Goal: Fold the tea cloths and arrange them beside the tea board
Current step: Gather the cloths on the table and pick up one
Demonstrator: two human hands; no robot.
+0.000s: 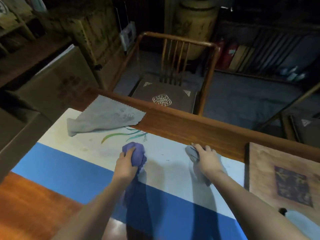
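Dim storeroom: cardboard boxes at left, a wooden chair with a patterned cushion just beyond the far edge. Wooden counter running from near left to far right, raised rim along the far side. Spread lengthwise over it, a runner, white with a blue band and a painted leaf spray. At right, lying flat on the counter, a brown tea board with a dark square panel. At far left, a grey cloth, loosely spread, one corner over the rim, long axis parallel to the counter's far edge. Mid-runner, a purple cloth, bunched, tail trailing toward the viewer, clenched in the left hand. Nearer the tea board, a second grey cloth, crumpled, long axis running toward the viewer, gripped by the right hand, close to the rim.
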